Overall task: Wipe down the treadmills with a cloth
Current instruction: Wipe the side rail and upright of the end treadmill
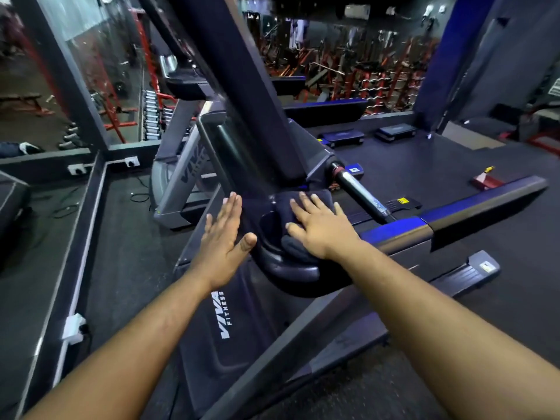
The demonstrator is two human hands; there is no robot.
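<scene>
The right hand (321, 230) presses a dark cloth (291, 207) flat-fingered onto the treadmill (242, 328) base by the upright, the left hand (224, 237) hovers open beside it, "VIVA FITNESS" reads on the cover, and the yellow sticker's (403, 200) print is illegible.

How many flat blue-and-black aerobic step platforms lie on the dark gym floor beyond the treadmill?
2. One blue-and-black step platform lies just right of the treadmill's dark upright post; the other lies further right, near the blue pillar. More may be hidden behind the post.
</scene>
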